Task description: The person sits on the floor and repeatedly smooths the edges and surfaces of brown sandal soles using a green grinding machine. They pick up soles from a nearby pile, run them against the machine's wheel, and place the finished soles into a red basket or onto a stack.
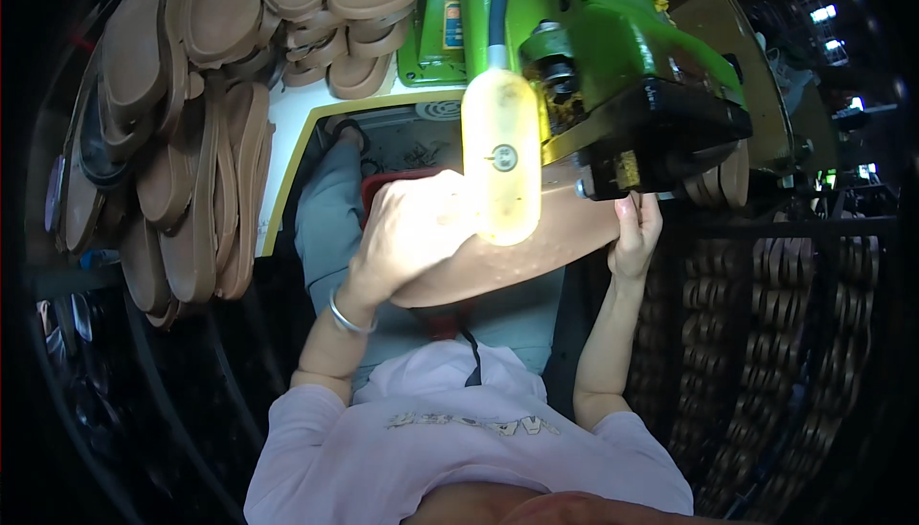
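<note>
A tan sandal sole, seen from its side and lit brightly, is held level under the head of a green machine. My left hand, with a bangle on its wrist, closes on the sole's left part; glare washes out its fingers. At the right end, my right hand pinches the sole, thumb upward, just below the machine's black head. A glowing lamp hangs in front and hides the sole's middle and some of my left fingertips.
Tan sandals lie in a heap on the white worktable at the left, some hanging over its edge. A yellow-edged opening cuts into the table. More sandals sit right of the machine. Racks of footwear stand at the right.
</note>
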